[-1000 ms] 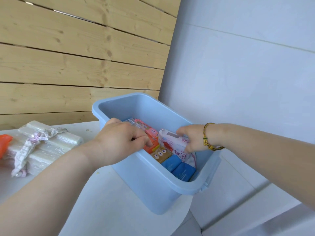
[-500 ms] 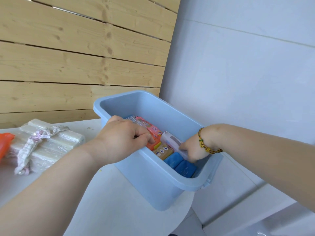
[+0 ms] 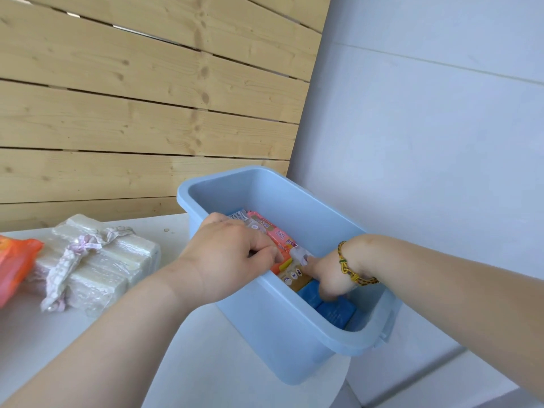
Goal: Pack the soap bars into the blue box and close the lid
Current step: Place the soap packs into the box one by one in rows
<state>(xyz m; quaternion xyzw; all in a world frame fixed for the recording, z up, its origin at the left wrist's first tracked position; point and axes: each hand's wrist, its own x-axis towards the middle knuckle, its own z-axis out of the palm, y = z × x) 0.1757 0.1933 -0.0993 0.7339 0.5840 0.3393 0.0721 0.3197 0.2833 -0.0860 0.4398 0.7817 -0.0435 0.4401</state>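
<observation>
Left hand sits on the near-left rim of the blue box, fingers curled over the edge and down against the orange soap pack; can't tell whether it grips the rim or a pack. Right hand is deep inside the box, thumb lying on a white soap pack, fingers pointing down onto the blue soap bars at the near end; grasp can't be told, fingertips partly hidden. A braided bracelet is on the right wrist. Soap lies along the box floor: pink pack toward the far end just past the left hand, tan pack between both hands, blue bars under the right hand. Box is open-topped, standing at the right edge of the white bench. Left of the box, apart from it: plastic-wrapped white soap bundle tied with a ribbon, and an orange bag at the frame edge. Wooden slat wall behind.
</observation>
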